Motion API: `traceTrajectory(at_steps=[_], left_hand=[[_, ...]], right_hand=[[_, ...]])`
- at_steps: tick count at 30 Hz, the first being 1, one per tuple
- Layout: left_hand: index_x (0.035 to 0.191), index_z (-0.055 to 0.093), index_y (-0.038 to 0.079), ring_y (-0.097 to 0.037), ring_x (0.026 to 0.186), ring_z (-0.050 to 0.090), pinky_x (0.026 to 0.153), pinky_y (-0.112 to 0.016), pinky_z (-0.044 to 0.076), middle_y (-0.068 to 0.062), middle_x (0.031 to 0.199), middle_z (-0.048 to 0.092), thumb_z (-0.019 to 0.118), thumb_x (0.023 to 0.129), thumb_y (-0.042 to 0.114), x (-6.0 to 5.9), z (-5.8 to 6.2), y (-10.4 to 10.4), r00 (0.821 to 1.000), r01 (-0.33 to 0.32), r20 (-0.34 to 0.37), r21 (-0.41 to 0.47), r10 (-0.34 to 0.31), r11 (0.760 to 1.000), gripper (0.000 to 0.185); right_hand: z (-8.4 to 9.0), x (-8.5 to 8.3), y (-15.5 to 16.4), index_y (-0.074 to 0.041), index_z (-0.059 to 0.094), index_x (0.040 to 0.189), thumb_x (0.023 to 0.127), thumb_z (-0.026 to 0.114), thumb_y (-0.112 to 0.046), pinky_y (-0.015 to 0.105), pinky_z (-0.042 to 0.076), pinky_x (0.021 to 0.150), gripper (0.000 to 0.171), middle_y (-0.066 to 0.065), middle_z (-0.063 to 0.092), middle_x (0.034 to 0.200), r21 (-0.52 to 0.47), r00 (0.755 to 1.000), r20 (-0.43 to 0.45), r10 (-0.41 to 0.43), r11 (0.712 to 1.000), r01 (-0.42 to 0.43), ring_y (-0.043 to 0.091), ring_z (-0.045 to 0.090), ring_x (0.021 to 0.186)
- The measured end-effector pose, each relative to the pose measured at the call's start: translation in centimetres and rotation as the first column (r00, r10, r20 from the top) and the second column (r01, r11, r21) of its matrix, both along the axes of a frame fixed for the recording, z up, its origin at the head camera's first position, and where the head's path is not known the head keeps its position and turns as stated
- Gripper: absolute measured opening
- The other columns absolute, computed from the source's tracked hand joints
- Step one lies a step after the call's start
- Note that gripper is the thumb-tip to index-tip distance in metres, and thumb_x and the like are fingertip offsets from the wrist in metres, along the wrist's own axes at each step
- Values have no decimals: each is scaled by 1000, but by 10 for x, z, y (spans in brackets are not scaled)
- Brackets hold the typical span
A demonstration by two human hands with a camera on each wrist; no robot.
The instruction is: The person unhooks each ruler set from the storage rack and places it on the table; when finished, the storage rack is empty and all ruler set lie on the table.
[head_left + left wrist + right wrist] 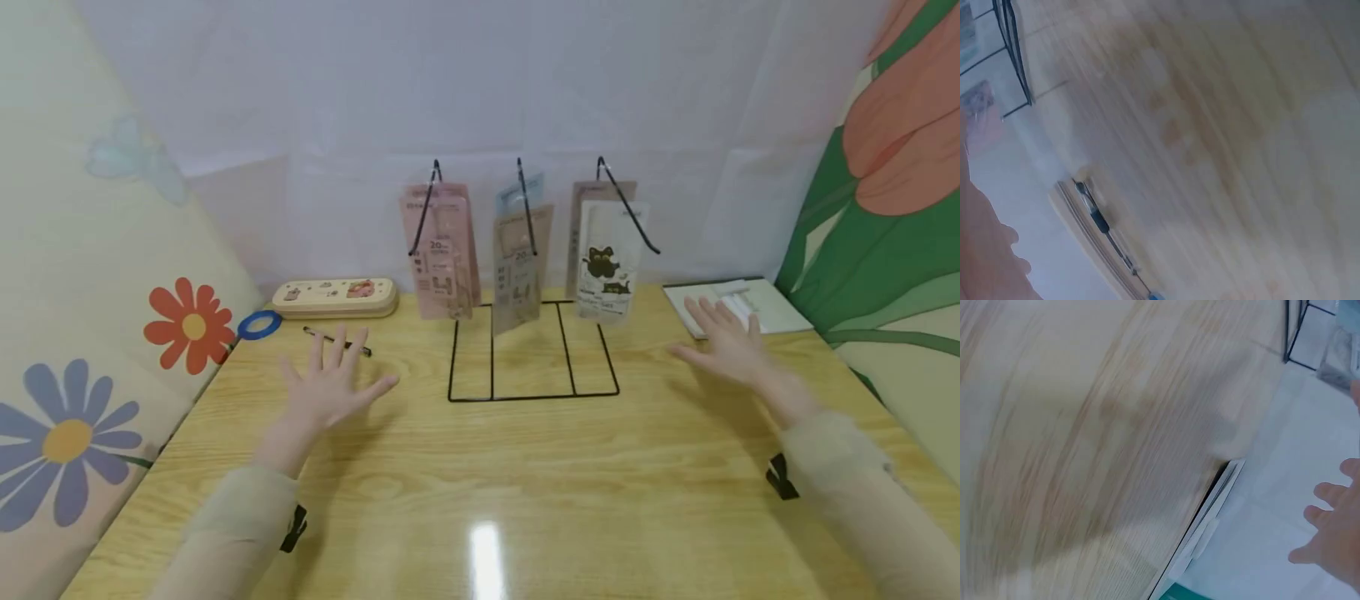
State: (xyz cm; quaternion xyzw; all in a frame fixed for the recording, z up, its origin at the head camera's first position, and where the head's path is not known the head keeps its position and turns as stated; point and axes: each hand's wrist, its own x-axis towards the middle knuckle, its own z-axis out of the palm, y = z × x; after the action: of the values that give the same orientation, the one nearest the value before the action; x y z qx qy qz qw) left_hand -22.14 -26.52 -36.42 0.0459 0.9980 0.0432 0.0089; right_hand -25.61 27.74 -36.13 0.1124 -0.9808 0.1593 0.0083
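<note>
L hand (326, 396) & R hand (726, 343): both empty, fingers spread, over worktop (420, 475). Pen (1100, 220) nr L fingers, toward worktop's far L corner: slim, dk grip, clear-ish barrel; partly behind fingertips in head view. White pad (782, 310) at far R corner, nr R fingers: thin, flat, partly covered by them; white items (731, 287) on top unclear. Cream pencil case (333, 300), far L corner; blue ring (247, 320) beside it. Blk wire rack (534, 398), far edge ctr, w/ hung packets (444, 279); small print illegible.

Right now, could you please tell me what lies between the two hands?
In the head view, a black wire display rack hung with plastic packets stands between the left hand and the right hand.
</note>
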Motion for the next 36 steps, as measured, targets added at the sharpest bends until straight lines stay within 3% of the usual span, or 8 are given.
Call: traceTrajectory(at_steps=[4,10,19,23,29,31,33,36], left_hand=[[152,-9,24,-47,142,-8,99,-77,-15,-17,158,-6,27,83,80,-2,-5,12,999,30,29,1,-30,1000,96],[153,-5,20,-46,143,0,102,-76,-8,-19,158,1,27,85,77,-4,-13,34,994,78,69,19,-79,997,94],[152,-4,6,-42,145,0,111,-67,-3,-19,158,-2,39,94,58,-11,-25,70,964,202,138,186,-229,962,88],[151,-1,1,-41,145,1,114,-63,0,-20,158,-1,39,97,53,-16,-30,79,948,241,153,230,-279,943,85],[149,2,-3,-40,145,3,116,-60,4,-22,157,1,36,100,47,-23,-32,85,938,244,196,209,-284,947,79],[149,5,-5,-41,144,4,116,-60,5,-23,157,3,36,100,44,-26,-32,86,933,257,202,202,-297,945,76],[149,8,-5,-42,144,5,116,-59,7,-23,157,4,36,101,42,-27,-34,86,928,277,202,190,-314,942,73],[148,11,-6,-43,144,8,116,-58,9,-24,156,7,36,101,39,-29,-34,87,919,309,197,177,-341,935,70]], right_hand=[[1,-4,-16,-1,14,150,91,56,-46,72,6,107,86,29,19,152,-149,999,-18,42,988,-44,50,17,138],[2,-12,-39,2,8,150,93,59,-31,63,20,111,83,30,17,152,-371,994,36,99,925,-78,49,19,138],[-7,-30,-67,11,17,145,92,61,-16,57,26,111,74,36,28,145,-464,994,-30,108,879,-109,50,30,133],[-7,-35,-77,7,15,147,93,59,-15,58,28,110,73,34,29,145,-541,996,9,85,838,-67,48,32,133],[-3,-40,-85,1,18,148,94,58,-23,55,31,110,71,29,35,144,-661,994,108,33,749,47,43,34,134],[-4,-42,-87,3,34,140,94,59,-25,52,36,108,59,29,44,136,-666,995,94,15,744,52,41,41,129],[-5,-44,-89,4,48,119,93,60,-27,47,45,98,42,25,53,118,-648,996,85,-11,759,64,38,50,116],[-7,-44,-91,1,48,90,92,61,-30,32,48,79,33,14,54,96,-620,997,61,-44,781,73,25,53,93]])
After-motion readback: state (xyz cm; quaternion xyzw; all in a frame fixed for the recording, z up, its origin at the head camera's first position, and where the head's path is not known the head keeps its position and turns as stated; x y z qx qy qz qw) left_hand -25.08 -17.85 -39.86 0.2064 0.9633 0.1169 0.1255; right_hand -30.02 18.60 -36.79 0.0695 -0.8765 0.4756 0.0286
